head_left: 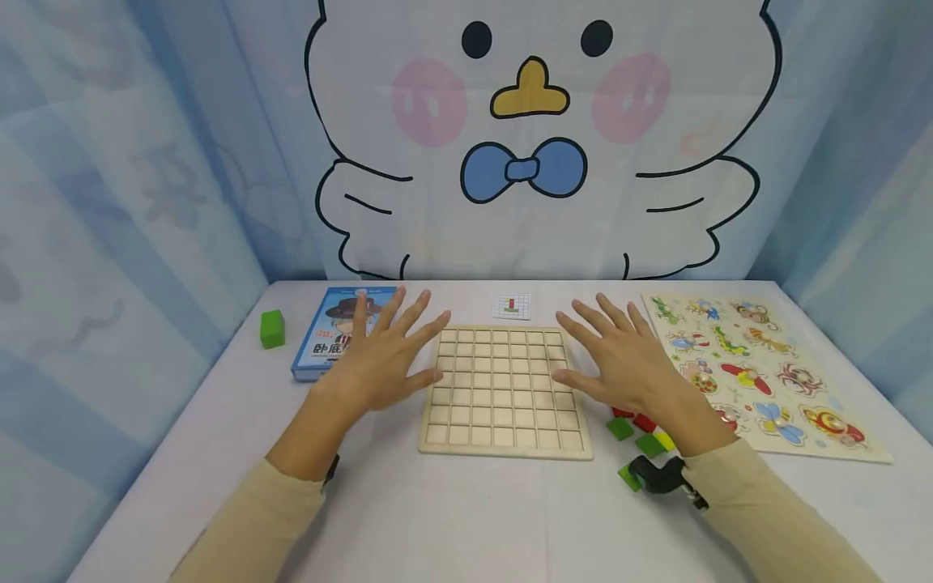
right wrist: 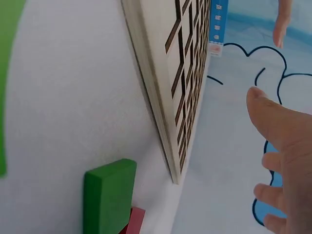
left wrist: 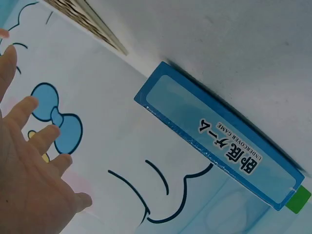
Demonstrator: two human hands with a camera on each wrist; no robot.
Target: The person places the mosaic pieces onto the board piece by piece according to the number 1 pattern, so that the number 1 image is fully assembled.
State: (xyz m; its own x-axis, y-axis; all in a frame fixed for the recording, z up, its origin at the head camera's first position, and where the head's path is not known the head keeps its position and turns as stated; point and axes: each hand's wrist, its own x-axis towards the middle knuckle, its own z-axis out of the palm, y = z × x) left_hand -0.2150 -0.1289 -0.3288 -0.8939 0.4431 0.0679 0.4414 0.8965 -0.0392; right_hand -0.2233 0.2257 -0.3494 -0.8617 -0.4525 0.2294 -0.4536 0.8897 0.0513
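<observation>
A wooden grid board (head_left: 503, 389) with empty square cells lies flat in the middle of the white table (head_left: 466, 518). My left hand (head_left: 382, 356) hovers spread over its left edge, fingers straight, holding nothing. My right hand (head_left: 619, 356) hovers spread over the board's right edge, also empty. In the left wrist view my left hand (left wrist: 29, 165) shows its open fingers beside the blue game box (left wrist: 219, 151). The right wrist view shows my right hand (right wrist: 282, 146) near the board's edge (right wrist: 165, 97), with a green block (right wrist: 109, 195) and a red block (right wrist: 134, 219) below.
A blue game box (head_left: 338, 332) lies left of the board, a green cube (head_left: 272, 329) further left. A small pattern card (head_left: 512, 306) sits behind the board. Green, red and yellow blocks (head_left: 641, 433) lie under my right wrist. An animal peg puzzle (head_left: 758, 372) fills the right side.
</observation>
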